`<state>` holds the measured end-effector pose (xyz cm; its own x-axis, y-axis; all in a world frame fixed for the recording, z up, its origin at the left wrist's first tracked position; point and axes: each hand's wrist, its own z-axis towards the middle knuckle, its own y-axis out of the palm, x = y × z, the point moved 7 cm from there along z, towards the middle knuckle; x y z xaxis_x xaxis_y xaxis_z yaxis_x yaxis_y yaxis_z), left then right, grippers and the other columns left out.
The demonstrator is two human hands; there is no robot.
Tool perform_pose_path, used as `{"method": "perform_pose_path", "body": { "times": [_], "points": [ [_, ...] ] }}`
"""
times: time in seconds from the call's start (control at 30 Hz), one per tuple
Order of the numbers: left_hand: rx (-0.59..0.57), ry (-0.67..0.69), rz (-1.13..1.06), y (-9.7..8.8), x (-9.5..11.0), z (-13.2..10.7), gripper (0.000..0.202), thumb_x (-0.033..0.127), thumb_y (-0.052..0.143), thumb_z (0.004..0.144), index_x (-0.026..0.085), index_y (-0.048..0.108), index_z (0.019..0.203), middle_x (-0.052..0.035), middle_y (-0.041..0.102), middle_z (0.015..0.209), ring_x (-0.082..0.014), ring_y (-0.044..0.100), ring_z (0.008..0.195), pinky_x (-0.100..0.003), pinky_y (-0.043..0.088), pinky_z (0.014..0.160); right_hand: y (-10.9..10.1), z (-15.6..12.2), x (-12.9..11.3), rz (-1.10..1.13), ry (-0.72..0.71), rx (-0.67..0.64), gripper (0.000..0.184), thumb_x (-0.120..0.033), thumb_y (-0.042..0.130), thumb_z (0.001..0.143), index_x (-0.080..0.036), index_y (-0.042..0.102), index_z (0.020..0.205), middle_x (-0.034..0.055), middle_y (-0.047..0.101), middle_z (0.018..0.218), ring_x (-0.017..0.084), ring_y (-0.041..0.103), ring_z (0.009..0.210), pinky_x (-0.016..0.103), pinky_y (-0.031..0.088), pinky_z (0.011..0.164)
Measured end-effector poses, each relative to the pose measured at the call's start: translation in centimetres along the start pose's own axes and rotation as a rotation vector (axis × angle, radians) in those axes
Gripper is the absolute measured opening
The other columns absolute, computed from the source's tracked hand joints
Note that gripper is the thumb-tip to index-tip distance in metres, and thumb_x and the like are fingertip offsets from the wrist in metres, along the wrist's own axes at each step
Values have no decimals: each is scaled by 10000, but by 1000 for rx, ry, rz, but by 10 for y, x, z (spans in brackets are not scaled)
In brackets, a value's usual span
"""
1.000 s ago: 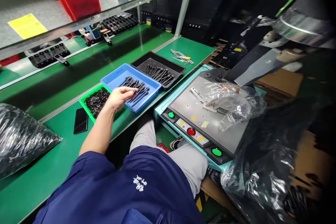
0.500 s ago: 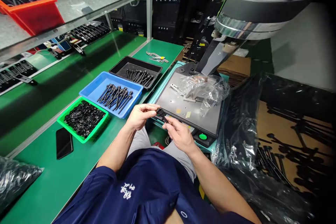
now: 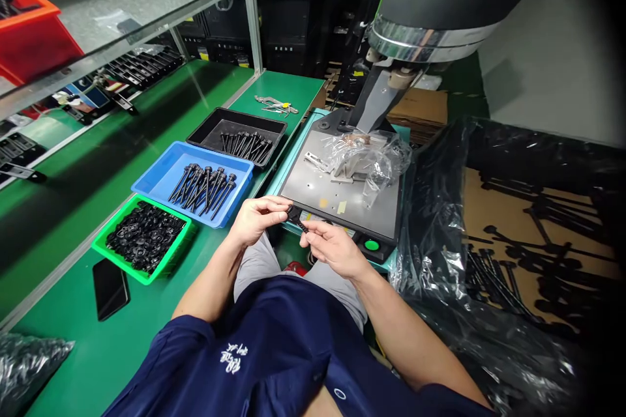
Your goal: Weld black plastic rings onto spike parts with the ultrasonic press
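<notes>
Between my hands is a small black plastic part (image 3: 295,214), partly hidden by fingers. My left hand (image 3: 259,218) pinches its upper end between thumb and fingers. The fingers of my right hand (image 3: 332,246) are closed on its lower, ridged end. Both hands are over my lap, at the front edge of the machine's grey plate (image 3: 313,186). Left of them stands a blue tray (image 3: 147,172) with several long black stems in it. A green bin (image 3: 102,244) full of small black round parts is nearer to me.
A black tray (image 3: 205,133) of black rods lies behind the blue one. A phone (image 3: 111,288) rests on the green bench. The machine head (image 3: 430,19) hangs over a plastic-wrapped fixture (image 3: 366,159). At right is a plastic-lined box (image 3: 435,254) with black parts.
The camera view has shifted, so the bench and trays appear further left. My hands stay together on the black part, with its exposed portion turned slightly and more covered by fingers.
</notes>
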<state>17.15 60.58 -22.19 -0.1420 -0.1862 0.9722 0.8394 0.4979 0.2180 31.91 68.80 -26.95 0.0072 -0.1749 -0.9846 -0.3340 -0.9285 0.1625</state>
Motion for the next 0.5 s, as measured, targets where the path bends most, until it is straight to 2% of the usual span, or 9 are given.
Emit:
{"method": "perform_pose_path", "body": {
  "times": [0.07,0.13,0.2,0.23,0.3,0.4,0.5],
  "points": [
    [-20,-23,49,2,3,0,129,258,848,657,185,778,736,-115,727,984,-254,680,957,-414,523,912,-2,-2,-7,-91,-46,39,399,-448,578,898,-190,648,1193,48,650,792,101,426,454,245,346,414],
    [-35,-48,73,5,5,-1,151,281,853,648,175,773,721,-122,727,979,-261,680,964,-422,518,929,-6,-6,-21,-284,-166,149,343,-407,563,905,-214,675,1164,62,674,843,166,567,614,295,464,535],
    [-37,-62,74,10,5,-1,177,286,856,640,179,776,757,-120,727,1007,-270,671,1005,-430,502,968,-8,-11,-31,-426,-248,248,319,-377,546,913,-229,684,1159,65,686,882,214,619,780,339,512,676],
    [-30,-62,70,12,2,-1,200,282,859,634,185,780,790,-117,725,1037,-274,661,1038,-431,488,993,-9,-12,-30,-444,-247,271,323,-373,534,920,-228,678,1170,62,685,875,214,620,782,339,513,686],
    [5,-51,63,18,-7,2,245,268,863,623,198,782,844,-111,718,1084,-273,640,1095,-422,460,1035,-12,-12,-19,-390,-187,277,339,-382,514,932,-215,661,1188,45,664,809,174,578,637,300,482,578],
    [80,-16,42,27,-27,13,208,277,847,645,218,780,833,-92,730,1055,-255,650,1078,-402,458,1036,-22,-8,4,-200,-94,297,376,-429,528,921,-193,625,1197,33,635,802,109,447,478,252,362,429],
    [17,8,89,50,-46,29,170,277,792,717,246,779,883,-69,732,1057,-236,656,1064,-389,459,1035,-37,-4,16,-19,-80,359,483,-498,551,905,-179,554,1269,26,613,777,111,461,501,241,367,438]
  ]
}}
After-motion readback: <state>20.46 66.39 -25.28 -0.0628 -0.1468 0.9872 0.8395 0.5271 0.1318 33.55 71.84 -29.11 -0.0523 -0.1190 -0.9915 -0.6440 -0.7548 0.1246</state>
